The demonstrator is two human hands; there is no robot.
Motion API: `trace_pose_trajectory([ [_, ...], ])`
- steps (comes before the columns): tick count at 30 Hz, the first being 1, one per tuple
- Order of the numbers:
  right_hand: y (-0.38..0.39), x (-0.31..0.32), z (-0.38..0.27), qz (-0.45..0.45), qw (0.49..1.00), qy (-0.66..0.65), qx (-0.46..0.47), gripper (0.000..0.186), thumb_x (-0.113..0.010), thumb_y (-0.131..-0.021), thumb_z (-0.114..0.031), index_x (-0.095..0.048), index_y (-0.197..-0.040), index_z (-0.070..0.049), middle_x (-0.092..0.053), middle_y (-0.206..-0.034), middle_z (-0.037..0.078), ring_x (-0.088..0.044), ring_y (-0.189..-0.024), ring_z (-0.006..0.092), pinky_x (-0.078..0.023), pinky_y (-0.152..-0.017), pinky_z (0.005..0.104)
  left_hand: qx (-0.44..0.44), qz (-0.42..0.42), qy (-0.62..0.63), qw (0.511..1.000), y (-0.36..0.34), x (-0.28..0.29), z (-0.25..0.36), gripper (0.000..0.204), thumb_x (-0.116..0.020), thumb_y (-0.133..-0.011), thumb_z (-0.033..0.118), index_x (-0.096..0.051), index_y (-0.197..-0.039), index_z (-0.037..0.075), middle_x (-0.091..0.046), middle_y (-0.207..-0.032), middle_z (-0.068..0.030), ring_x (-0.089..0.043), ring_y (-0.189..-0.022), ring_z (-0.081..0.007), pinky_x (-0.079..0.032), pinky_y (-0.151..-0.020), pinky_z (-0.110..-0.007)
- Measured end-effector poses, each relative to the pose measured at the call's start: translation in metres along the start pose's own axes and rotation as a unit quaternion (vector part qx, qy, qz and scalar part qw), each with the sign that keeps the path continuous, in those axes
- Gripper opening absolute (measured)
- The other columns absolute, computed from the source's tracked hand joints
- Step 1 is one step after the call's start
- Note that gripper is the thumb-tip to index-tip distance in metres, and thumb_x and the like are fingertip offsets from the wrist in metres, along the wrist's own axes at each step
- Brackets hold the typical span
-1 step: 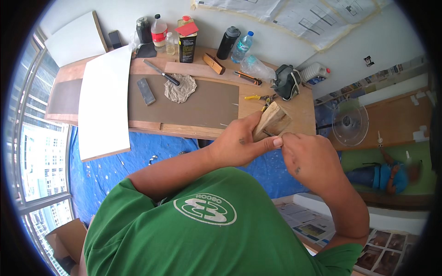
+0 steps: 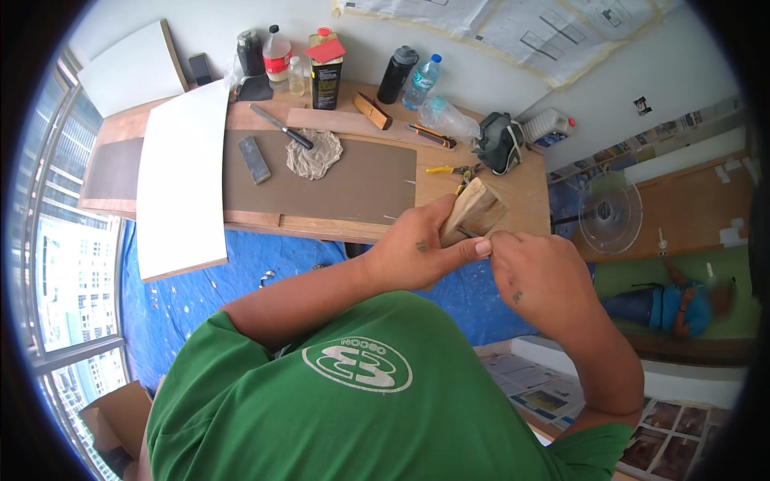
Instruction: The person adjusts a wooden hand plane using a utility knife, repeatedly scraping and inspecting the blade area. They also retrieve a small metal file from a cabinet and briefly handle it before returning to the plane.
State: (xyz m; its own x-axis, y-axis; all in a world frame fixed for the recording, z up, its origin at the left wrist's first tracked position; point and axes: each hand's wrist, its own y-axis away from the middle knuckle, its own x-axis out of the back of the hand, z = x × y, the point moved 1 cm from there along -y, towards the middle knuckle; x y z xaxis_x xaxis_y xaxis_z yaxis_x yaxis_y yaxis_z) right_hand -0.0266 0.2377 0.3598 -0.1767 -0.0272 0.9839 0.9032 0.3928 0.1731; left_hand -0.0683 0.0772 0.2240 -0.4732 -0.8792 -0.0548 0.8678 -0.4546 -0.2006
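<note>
My left hand [image 2: 409, 247] is wrapped round a pale wooden block [image 2: 475, 207], holding it tilted above the bench's front edge. The thumb lies along the block's near side. My right hand [image 2: 536, 272] is closed beside the left thumb, gripping a thin dark metal rod [image 2: 466, 232] whose visible end lies against the block. The rest of the rod is hidden in the fist, so its kind cannot be told. Just beyond the block, yellow-handled pliers [image 2: 453, 170] lie on the bench.
On the wooden bench [image 2: 525, 192] are a crumpled cloth [image 2: 315, 154], a file [image 2: 281, 127], a grey sharpening stone [image 2: 254, 159], a small wooden plane [image 2: 372, 111], a utility knife [image 2: 431, 135] and a respirator [image 2: 499, 143]. Bottles stand behind. A white panel [image 2: 184, 176] overhangs at left. Another person [image 2: 674, 309] is at right.
</note>
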Motion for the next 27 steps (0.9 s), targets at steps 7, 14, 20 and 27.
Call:
trace_pose_trajectory([
  [7,-0.001,-0.010,-0.001,0.002,1.000,0.013,-0.002,0.008,-0.060,-0.093,-0.012,-0.061,-0.089,-0.004,-0.066,-0.076,0.017,-0.065,-0.071,0.0406,-0.051,-0.062,0.0508,0.046,-0.030,-0.021,0.998,0.000,0.001,-0.007,0.057,-0.078,-0.092,0.045,-0.061,-0.118,-0.004,-0.070,-0.092,-0.0178,-0.066,-0.085,-0.0200,-0.053,-0.076,-0.039],
  [14,0.011,-0.003,0.004,0.076,0.990,-0.116,0.009,0.002,-0.060,-0.089,-0.004,-0.059,-0.087,-0.004,-0.060,-0.076,0.019,-0.061,-0.070,0.0423,-0.048,-0.061,0.0490,0.008,-0.039,0.066,0.997,0.003,0.004,0.011,0.067,-0.083,-0.089,0.043,-0.058,-0.129,-0.005,-0.072,-0.104,-0.0127,-0.065,-0.099,-0.0163,-0.053,-0.089,-0.035],
  [20,0.015,-0.012,-0.001,0.103,0.990,-0.083,0.038,0.005,-0.063,-0.087,-0.004,-0.061,-0.091,-0.005,-0.062,-0.078,0.015,-0.063,-0.070,0.0400,-0.050,-0.061,0.0484,0.018,-0.053,0.077,0.995,0.007,0.000,0.022,0.066,-0.082,-0.090,0.045,-0.059,-0.126,-0.005,-0.071,-0.103,-0.0145,-0.065,-0.099,-0.0163,-0.053,-0.088,-0.035],
  [27,0.022,-0.011,-0.002,0.104,0.991,-0.076,0.040,0.005,-0.063,-0.087,-0.004,-0.062,-0.093,-0.005,-0.062,-0.078,0.015,-0.064,-0.070,0.0391,-0.050,-0.061,0.0481,0.013,-0.044,0.027,0.999,0.009,-0.003,0.022,0.059,-0.079,-0.092,0.045,-0.061,-0.119,-0.004,-0.071,-0.096,-0.0160,-0.066,-0.091,-0.0171,-0.053,-0.081,-0.036],
])
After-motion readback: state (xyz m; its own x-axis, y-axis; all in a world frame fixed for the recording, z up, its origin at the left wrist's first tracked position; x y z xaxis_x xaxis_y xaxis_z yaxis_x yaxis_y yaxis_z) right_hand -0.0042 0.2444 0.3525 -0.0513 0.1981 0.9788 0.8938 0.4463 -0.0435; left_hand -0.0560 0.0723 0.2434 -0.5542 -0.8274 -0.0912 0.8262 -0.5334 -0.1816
